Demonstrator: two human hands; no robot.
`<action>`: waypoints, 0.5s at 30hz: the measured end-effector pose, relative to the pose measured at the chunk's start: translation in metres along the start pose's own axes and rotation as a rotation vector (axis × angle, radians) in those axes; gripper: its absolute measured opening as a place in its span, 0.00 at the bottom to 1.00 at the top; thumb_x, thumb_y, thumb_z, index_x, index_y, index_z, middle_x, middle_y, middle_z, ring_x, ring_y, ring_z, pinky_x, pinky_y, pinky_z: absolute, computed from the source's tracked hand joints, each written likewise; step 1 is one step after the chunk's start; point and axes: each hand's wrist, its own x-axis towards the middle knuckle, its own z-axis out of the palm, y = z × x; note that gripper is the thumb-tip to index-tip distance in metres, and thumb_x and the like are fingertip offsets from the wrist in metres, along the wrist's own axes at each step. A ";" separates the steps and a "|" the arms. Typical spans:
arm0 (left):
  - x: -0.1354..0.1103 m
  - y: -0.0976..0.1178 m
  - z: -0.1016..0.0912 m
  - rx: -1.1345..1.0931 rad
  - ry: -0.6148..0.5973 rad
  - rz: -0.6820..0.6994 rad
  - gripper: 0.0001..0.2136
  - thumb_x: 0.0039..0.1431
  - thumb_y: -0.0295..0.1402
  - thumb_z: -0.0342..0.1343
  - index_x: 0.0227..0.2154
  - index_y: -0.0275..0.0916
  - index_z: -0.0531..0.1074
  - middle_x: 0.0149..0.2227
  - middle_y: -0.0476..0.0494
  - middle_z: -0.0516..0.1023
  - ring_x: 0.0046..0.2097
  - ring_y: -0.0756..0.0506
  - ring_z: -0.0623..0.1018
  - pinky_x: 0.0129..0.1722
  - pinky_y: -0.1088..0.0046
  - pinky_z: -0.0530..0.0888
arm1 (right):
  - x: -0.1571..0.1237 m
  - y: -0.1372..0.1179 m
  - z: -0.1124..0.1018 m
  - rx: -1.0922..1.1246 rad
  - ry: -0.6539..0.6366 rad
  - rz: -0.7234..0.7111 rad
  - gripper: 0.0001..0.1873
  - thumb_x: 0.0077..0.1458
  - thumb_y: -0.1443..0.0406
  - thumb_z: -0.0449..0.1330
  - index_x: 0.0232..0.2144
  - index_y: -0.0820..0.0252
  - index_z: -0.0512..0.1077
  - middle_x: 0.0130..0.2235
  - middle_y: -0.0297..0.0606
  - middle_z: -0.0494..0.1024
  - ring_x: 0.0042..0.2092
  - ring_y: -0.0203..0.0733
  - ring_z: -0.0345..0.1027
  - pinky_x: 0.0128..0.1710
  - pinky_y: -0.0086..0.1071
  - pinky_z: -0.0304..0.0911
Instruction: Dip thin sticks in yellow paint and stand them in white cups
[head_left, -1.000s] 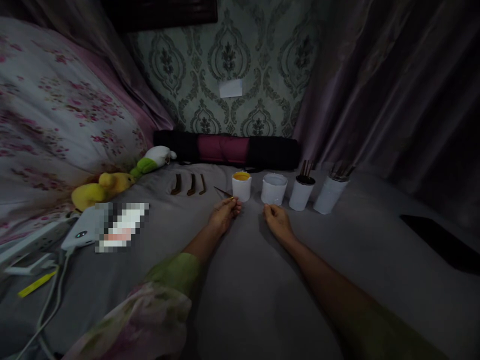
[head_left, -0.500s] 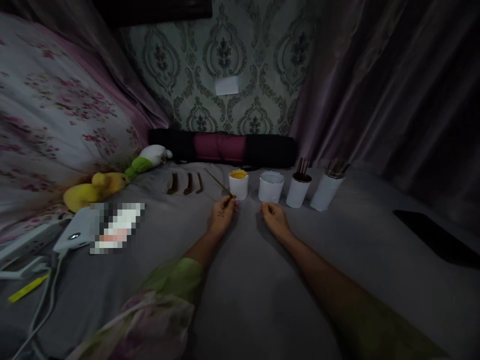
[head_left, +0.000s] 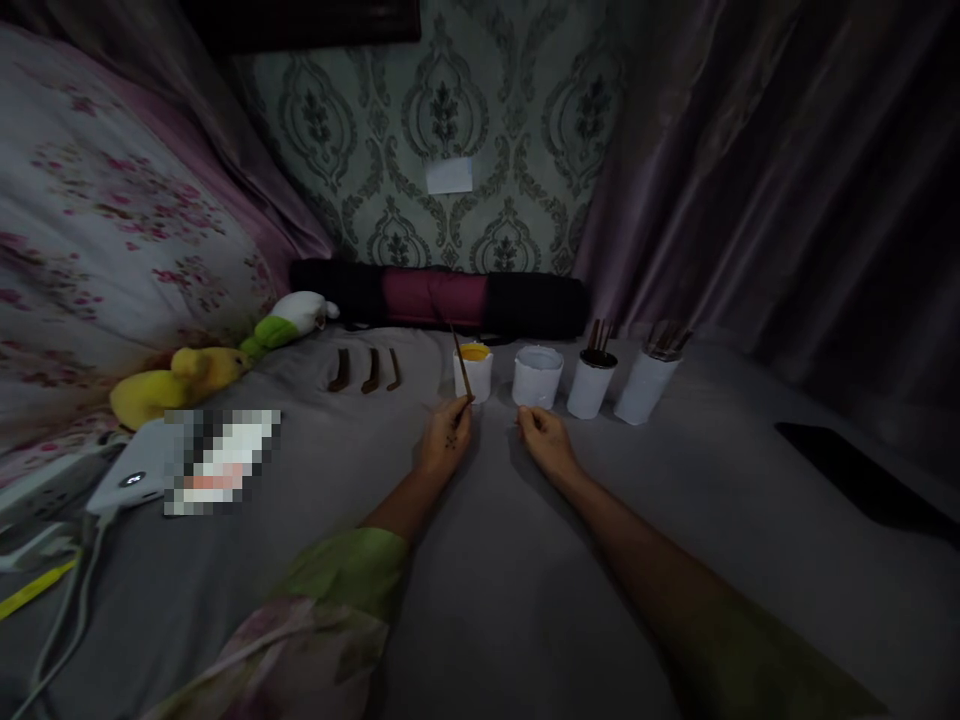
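My left hand (head_left: 448,438) is closed on the lower end of a thin brown stick (head_left: 460,362), which points up and slants in front of a white cup with a yellow inside (head_left: 474,378). My right hand (head_left: 545,436) has its fingers pinched together just before a wider white cup with a grey inside (head_left: 537,380); what they hold, if anything, is too small to make out. To the right stand a white cup with a dark rim (head_left: 591,386) and a taller white cup (head_left: 646,388), both with brown sticks in them.
Three dark bundles of sticks (head_left: 370,371) lie left of the cups. A black and maroon roll (head_left: 435,298) lies along the wall. Plush toys (head_left: 176,382), a white device with a cable (head_left: 139,465) and a blurred-out item are at left; a dark flat object (head_left: 862,475) is at right.
The stick in my left hand has swung from leaning left to nearly upright, now crossing the yellow cup's front. My right hand stays pinched in about the same place. The view has shifted slightly.
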 end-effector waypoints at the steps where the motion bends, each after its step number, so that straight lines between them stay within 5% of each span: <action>1: 0.000 0.001 0.000 0.010 -0.002 0.016 0.11 0.54 0.30 0.49 0.38 0.41 0.74 0.34 0.43 0.74 0.38 0.46 0.72 0.40 0.72 0.66 | 0.000 0.000 0.000 0.006 0.001 -0.001 0.21 0.52 0.54 0.45 0.24 0.61 0.71 0.20 0.34 0.69 0.24 0.37 0.62 0.24 0.27 0.54; 8: -0.003 0.002 -0.003 0.087 -0.040 0.101 0.12 0.55 0.30 0.48 0.39 0.42 0.73 0.35 0.42 0.73 0.40 0.45 0.71 0.43 0.71 0.64 | -0.001 0.001 -0.001 0.068 -0.007 -0.004 0.21 0.52 0.54 0.46 0.26 0.62 0.70 0.20 0.34 0.68 0.22 0.35 0.60 0.22 0.27 0.54; 15: -0.006 0.003 -0.005 0.407 -0.099 0.250 0.14 0.57 0.28 0.44 0.44 0.41 0.69 0.38 0.43 0.73 0.42 0.45 0.70 0.42 0.67 0.64 | -0.001 -0.001 -0.002 0.130 0.013 -0.040 0.20 0.52 0.54 0.47 0.28 0.62 0.70 0.21 0.34 0.69 0.22 0.34 0.60 0.22 0.26 0.54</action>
